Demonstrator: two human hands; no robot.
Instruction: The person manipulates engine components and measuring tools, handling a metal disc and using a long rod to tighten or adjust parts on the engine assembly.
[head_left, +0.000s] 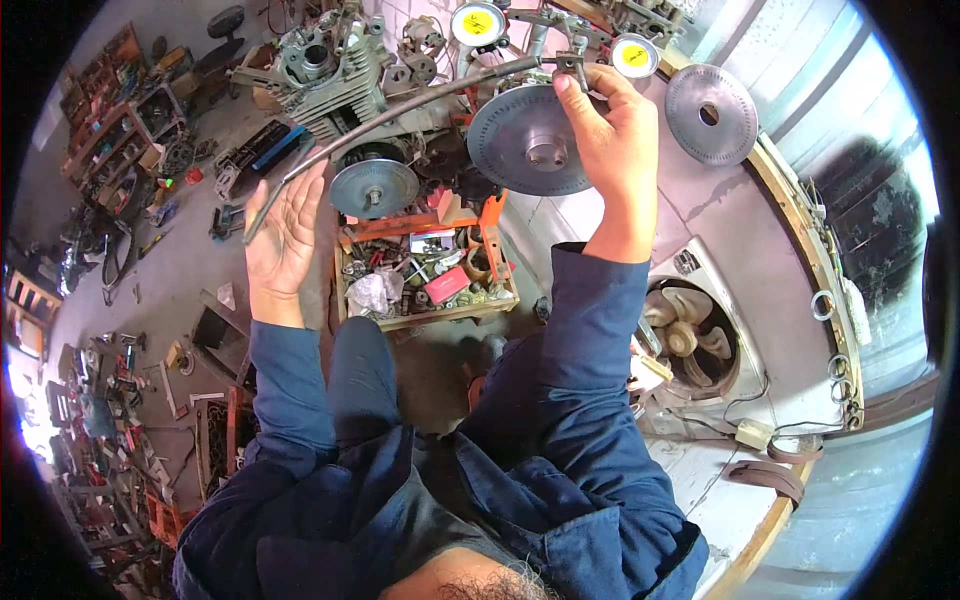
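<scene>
A long, thin grey metal rod (420, 98), slightly bowed in this view, stretches between my hands. My right hand (615, 130) is closed at its far right end, where a small metal clamp block (568, 62) sits by my thumb and fingers. Across the palm side of my left hand (287, 240) passes the rod's other end; the fingers there are stretched out, not wrapped round it. Just beneath my right hand is a large grey slotted disc with a central hub (530, 145). A smaller toothed disc (373, 188) lies to the right of my left hand.
Below the discs stands a wooden box (425, 320) of small parts, with a pink-red case (446, 285). A finned machine casting (335, 85) is behind. On the bench at right are another slotted disc (710, 115) and a fan (683, 339). Tools litter the left floor.
</scene>
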